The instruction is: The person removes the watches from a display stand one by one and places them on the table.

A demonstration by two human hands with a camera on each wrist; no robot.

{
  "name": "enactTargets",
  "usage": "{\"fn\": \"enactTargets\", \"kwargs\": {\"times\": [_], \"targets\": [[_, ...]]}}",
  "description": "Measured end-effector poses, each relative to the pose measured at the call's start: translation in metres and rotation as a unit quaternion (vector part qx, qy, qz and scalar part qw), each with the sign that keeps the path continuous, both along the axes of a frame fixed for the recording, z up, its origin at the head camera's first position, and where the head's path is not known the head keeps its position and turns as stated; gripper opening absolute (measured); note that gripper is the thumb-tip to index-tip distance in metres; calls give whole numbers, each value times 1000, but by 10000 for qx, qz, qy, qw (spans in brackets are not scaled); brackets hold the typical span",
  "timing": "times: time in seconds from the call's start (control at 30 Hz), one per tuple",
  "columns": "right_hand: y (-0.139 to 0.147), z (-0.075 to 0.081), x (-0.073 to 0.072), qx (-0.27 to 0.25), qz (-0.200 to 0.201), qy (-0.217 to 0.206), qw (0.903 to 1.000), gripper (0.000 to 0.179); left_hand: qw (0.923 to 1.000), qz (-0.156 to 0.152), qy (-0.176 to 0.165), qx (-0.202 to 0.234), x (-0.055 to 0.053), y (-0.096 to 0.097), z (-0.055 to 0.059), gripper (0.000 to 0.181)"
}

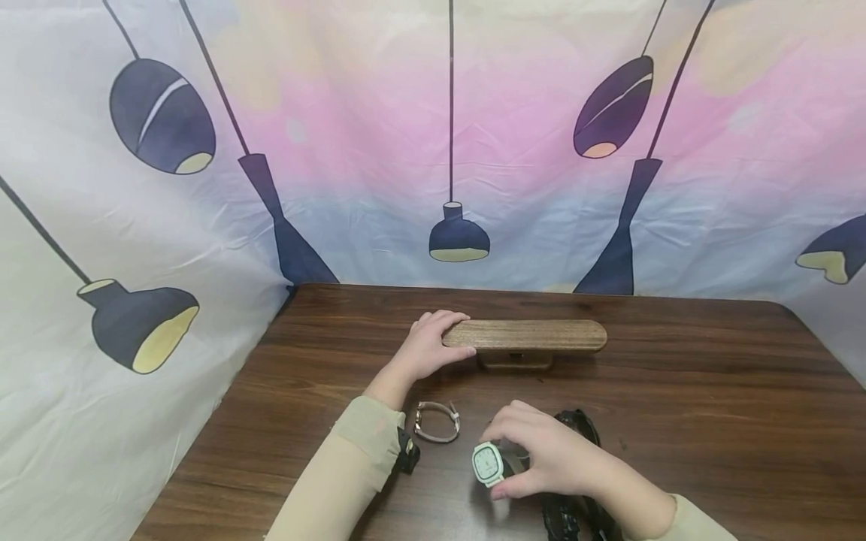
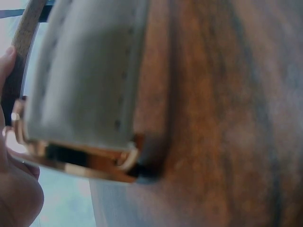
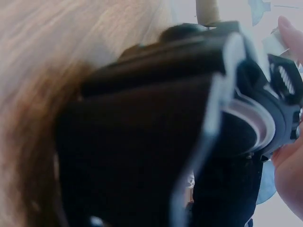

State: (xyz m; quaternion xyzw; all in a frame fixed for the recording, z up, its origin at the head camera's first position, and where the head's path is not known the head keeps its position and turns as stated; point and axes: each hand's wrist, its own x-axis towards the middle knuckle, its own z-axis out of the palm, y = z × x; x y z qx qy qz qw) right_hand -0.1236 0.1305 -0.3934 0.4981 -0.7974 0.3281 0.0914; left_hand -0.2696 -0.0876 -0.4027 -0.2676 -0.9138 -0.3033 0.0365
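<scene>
My left hand (image 1: 429, 349) grips the left end of a wooden T-bar watch stand (image 1: 534, 335), thumb along the front edge and fingers over the back. A watch with a pale square case (image 1: 487, 463) is pinched between the thumb and fingers of my right hand (image 1: 548, 451), held just over the table. Its strap is mostly hidden by the hand. Between the two hands lies a watch with a beige strap (image 1: 418, 419); the left wrist view shows its rose-gold case and stitched strap (image 2: 90, 71) close up. Black watches (image 1: 561, 518) lie beneath my right wrist.
The dark wood-grain table (image 1: 710, 421) runs back to a fabric backdrop (image 1: 379, 150) printed with hanging lamps. In the right wrist view, black watch straps (image 3: 132, 151) fill the foreground, blurred. A black wrist-camera mount (image 1: 407, 452) sits at my left cuff.
</scene>
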Motion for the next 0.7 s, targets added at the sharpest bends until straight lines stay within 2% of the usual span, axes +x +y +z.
{"fn": "enactTargets", "kwargs": {"times": [0.37,0.5,0.7], "targets": [[-2,-6,1,-5,58,-5,10000,42,10000,4,33,-17,1,0,1,62],[-5,-10,1,-1,95,135,9999,43,10000,12,46,-21,1,-1,1,61],[-8,-15,5,230,-122,133,9996,42,10000,-24,61,29,0,0,0,62]]}}
